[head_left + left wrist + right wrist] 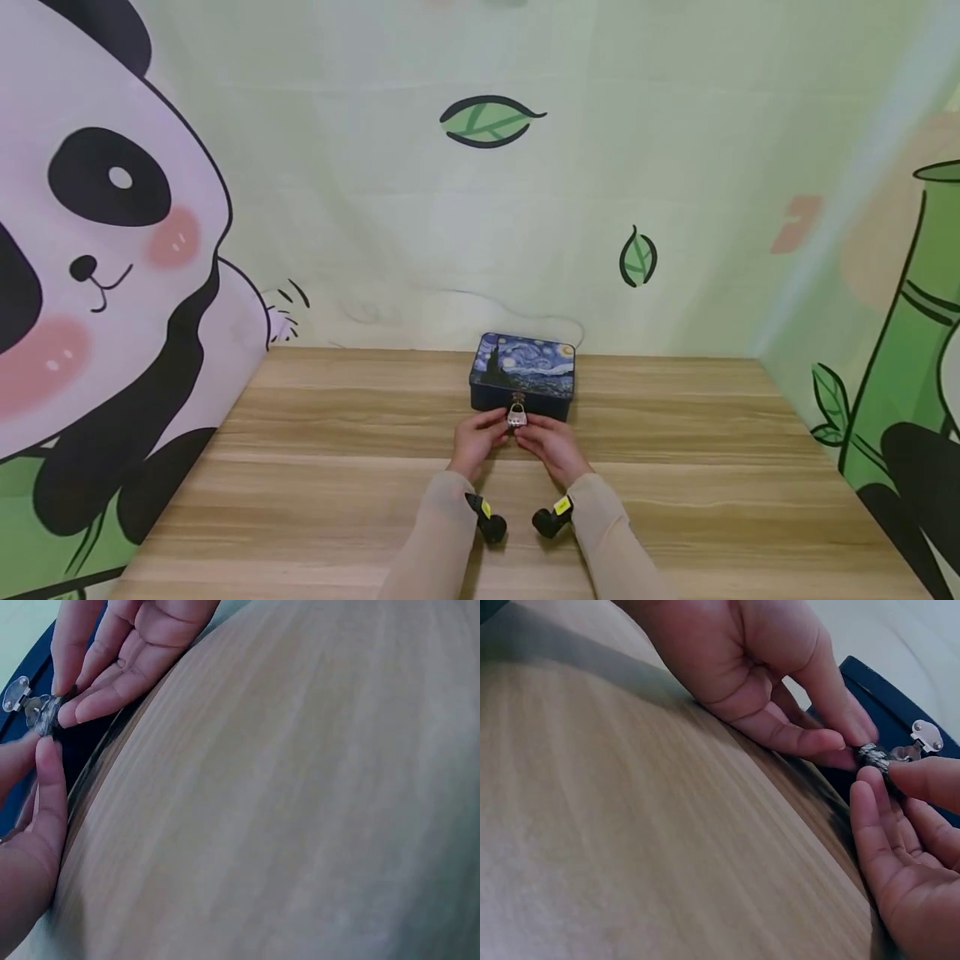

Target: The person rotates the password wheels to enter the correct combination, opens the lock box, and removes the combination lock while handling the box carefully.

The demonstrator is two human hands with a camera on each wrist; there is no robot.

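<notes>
A small silver combination padlock (517,417) hangs at the metal latch (517,398) on the front of a dark blue tin box (522,365), whose lid carries a swirling night-sky painting. From the left, my left hand (476,440) pinches the padlock between thumb and fingers. My right hand (555,446) pinches its other side. In the left wrist view the fingertips of both hands meet around the padlock (48,716), just below the latch (16,694). The right wrist view shows the dials of the padlock (873,757) partly covered by fingertips.
The box stands near the back edge of a wood-grain table (337,500). Behind it hangs a pale green cloth backdrop (360,167) with a printed panda and leaves. Black wrist cameras (491,527) are strapped on both sleeves.
</notes>
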